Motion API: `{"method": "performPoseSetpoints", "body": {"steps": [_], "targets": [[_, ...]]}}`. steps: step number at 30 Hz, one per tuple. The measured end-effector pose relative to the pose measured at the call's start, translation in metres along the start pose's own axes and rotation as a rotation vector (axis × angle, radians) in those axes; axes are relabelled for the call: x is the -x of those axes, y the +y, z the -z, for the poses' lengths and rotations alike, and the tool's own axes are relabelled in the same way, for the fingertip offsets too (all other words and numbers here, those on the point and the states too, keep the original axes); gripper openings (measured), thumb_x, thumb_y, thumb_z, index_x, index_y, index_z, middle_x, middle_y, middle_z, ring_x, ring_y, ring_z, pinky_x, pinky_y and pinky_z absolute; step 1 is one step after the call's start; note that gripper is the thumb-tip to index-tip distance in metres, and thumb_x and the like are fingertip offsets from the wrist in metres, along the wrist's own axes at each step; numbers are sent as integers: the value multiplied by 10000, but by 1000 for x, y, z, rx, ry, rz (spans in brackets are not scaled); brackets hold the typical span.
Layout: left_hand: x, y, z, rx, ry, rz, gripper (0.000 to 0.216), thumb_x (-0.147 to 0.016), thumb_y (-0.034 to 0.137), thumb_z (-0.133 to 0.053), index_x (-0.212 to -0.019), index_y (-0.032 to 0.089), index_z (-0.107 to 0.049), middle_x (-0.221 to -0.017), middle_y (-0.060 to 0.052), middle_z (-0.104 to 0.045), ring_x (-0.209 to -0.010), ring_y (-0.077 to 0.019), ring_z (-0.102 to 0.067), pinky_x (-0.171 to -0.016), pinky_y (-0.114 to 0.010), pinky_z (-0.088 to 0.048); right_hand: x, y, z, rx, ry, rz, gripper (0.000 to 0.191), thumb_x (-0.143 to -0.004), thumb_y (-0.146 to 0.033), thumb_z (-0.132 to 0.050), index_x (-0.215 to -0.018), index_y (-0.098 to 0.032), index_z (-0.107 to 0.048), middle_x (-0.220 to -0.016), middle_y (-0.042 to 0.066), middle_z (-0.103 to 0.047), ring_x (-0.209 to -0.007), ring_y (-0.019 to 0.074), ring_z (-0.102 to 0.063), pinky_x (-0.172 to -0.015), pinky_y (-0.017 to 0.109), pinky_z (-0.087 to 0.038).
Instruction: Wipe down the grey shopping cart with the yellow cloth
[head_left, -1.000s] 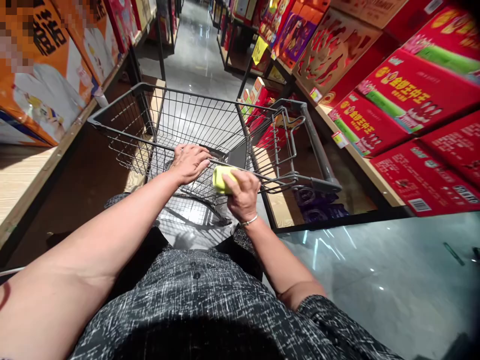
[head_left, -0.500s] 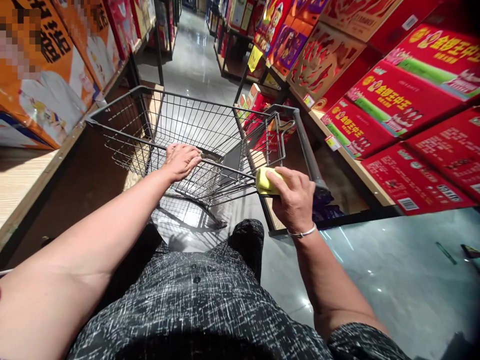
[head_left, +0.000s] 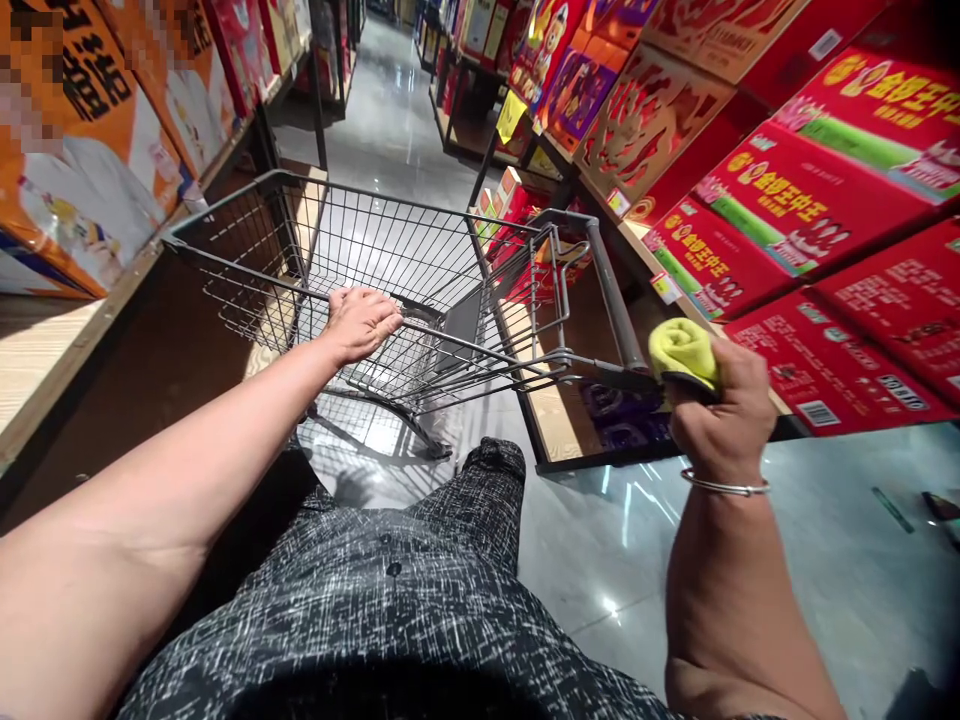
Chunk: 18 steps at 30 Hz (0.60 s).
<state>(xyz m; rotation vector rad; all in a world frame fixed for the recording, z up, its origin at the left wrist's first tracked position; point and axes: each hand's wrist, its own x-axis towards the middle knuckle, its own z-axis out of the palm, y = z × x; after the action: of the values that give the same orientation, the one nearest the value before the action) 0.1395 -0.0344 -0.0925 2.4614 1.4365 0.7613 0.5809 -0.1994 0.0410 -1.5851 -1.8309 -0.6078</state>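
Note:
A grey wire shopping cart [head_left: 420,225] stands sideways before me, with its push handle [head_left: 613,295] on the right. Over the cart's near top rail, about midway along, my left hand [head_left: 364,325] is closed, fingers curled round the bar. My right hand [head_left: 727,410] grips a folded yellow-green cloth [head_left: 681,358], just beyond the right end of the cart, by the lower end of the handle. Whether the cloth touches the cart there I cannot tell. The wrist above that hand carries a silver bangle [head_left: 725,484].
Stacked red cartons [head_left: 787,190] fill the shelf on the right. Orange boxes [head_left: 82,180] line the left shelf [head_left: 142,270]. A low wooden shelf with purple packets [head_left: 626,415] lies behind the handle. The shiny aisle floor [head_left: 390,100] runs ahead between shelves.
My right hand has moved right with the cloth, from the cart's near rail to beyond the handle end. My left hand has stayed on the rail.

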Motion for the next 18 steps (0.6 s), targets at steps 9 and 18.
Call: {"method": "performPoseSetpoints", "body": {"steps": [9,18], "targets": [[-2,3,-4,-14,40,33,350,-1010,420,-414,-960,246,-713,-1115,-43,-715,-1191,-306,-488,-1021,-524,-240,-72,20,-34,-153,-568,-61,371,-771,-269,-561,-1105,-248,-719,-1130,102,-718,-1073,296,-630,-985,446,-474],[-12,-7,0,-16,-11,62,361,-1021,458,-447,-993,274,-757,-1169,-30,-711,-1245,-302,-473,-1106,-547,-220,-70,-1,-34,-85,-627,84,396,-752,-241,-532,-1092,-259,-735,-1037,92,-729,-984,301,-614,-909,429,-489]]}}
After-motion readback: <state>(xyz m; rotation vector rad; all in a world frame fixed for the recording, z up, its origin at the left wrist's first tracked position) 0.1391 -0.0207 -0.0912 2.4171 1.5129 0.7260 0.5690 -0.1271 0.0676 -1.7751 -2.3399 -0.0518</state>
